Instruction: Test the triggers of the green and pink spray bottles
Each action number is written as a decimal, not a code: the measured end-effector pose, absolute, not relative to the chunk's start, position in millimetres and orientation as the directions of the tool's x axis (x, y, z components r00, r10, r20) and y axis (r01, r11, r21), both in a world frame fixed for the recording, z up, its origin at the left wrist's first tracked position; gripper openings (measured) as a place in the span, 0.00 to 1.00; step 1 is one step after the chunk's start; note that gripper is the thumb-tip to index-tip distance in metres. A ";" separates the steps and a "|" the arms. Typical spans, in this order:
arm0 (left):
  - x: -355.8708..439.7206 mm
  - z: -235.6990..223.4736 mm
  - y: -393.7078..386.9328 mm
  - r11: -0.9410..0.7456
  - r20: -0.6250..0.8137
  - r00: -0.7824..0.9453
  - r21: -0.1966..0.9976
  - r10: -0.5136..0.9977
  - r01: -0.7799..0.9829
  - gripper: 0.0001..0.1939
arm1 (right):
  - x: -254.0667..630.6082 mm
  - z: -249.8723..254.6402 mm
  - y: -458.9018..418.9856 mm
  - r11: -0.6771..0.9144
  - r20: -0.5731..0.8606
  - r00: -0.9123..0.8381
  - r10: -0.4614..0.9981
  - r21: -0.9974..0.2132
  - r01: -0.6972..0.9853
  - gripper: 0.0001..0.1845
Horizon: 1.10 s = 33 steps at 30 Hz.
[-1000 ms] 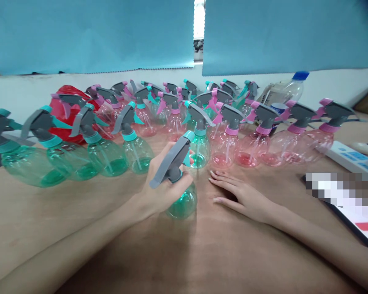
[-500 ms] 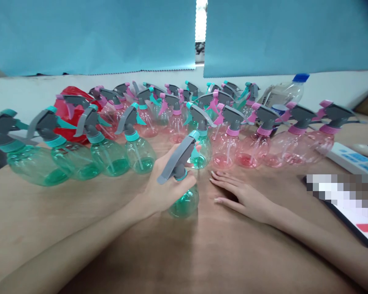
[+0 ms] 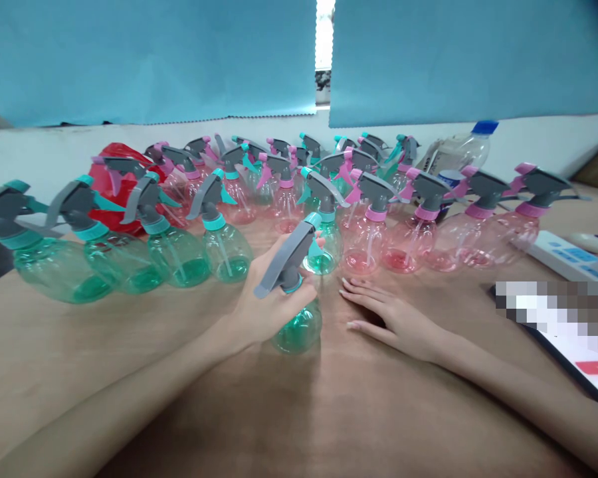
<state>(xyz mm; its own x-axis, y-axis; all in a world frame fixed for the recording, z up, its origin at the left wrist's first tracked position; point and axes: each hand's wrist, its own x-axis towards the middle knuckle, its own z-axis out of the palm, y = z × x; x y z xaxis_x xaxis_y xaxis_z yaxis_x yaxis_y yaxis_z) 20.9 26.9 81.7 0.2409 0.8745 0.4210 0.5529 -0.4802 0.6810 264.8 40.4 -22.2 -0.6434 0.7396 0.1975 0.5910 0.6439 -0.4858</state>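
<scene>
My left hand [image 3: 266, 302] is wrapped round the neck of a green spray bottle [image 3: 298, 328] with a grey trigger head, which stands on the brown table [image 3: 329, 411] in front of me. A fingertip shows at the teal trigger. My right hand [image 3: 391, 315] lies flat on the table just to the right of that bottle, fingers stretched out and holding nothing. Behind both hands runs a row of green spray bottles [image 3: 179, 249] on the left and pink spray bottles [image 3: 413, 236] on the right.
Several more spray bottles crowd the back of the table, with a red bag [image 3: 112, 176] at the back left. A clear water bottle with a blue cap [image 3: 466, 149] lies at the back right. A white device with blue buttons [image 3: 568, 255] and a blurred panel sit at the right.
The green bottle in my left hand has shifted slightly to the right and away, and a fingertip has come up by the trigger. My right hand has stayed flat.
</scene>
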 end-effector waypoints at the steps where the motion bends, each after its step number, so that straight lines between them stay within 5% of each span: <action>1: 21.0 81.8 26.7 -0.478 0.418 0.242 0.682 0.876 0.554 0.16 | 264.9 -22.1 40.4 0.645 0.196 -0.645 0.739 -0.483 0.592 0.32; 13: 22.2 82.9 26.7 -0.457 0.394 0.237 0.700 0.888 0.548 0.19 | 265.5 -24.1 40.7 0.652 0.213 -0.645 0.734 -0.484 0.583 0.31; 33: 21.4 83.8 24.8 -0.474 0.415 0.239 0.680 0.878 0.560 0.11 | 265.3 -23.5 41.4 0.644 0.194 -0.648 0.737 -0.493 0.585 0.32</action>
<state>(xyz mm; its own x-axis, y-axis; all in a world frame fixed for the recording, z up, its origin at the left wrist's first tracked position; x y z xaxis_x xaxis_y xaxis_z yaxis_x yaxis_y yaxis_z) 21.4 24.8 83.8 0.2387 0.8778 0.4153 0.5597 -0.4738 0.6799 265.3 41.4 -23.5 -0.6479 0.7367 0.1937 0.5850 0.6440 -0.4929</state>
